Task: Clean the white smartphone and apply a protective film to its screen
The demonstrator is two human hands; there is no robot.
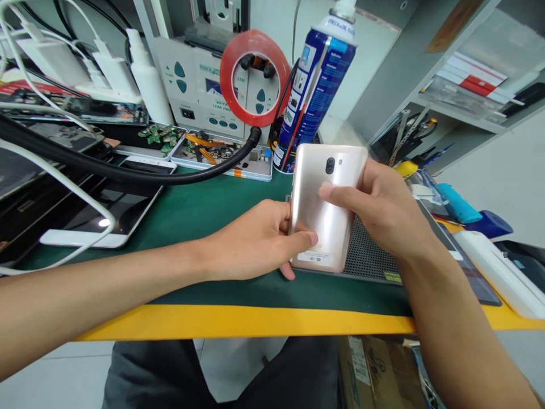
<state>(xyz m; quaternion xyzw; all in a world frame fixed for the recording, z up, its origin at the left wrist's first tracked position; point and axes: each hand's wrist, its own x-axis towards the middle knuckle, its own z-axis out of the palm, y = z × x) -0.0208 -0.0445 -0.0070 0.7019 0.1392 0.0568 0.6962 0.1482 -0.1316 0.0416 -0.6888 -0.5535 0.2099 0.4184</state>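
Observation:
A gold smartphone (pixel 315 210) is held up above the bench with its back and dual camera facing me. My left hand (pixel 272 236) grips its lower left edge, thumb on the back cover and fingers curled behind. On the upper right side my right hand (pixel 383 204) is closed around the edge, its thumb pressed on the back below the camera. The phone's screen side is hidden. Beneath and to the right of the phone lies a dark perforated pad (pixel 370 253) on the green mat (pixel 204 210).
Behind stand a blue spray can (pixel 317 85), a rework station (pixel 191 85) with red tape (pixel 232 51), and a parts tray (pixel 259 168). A black hose (pixel 170 179) crosses the left side over a white tablet (pixel 85 237). The yellow bench edge (pixel 255 322) runs in front.

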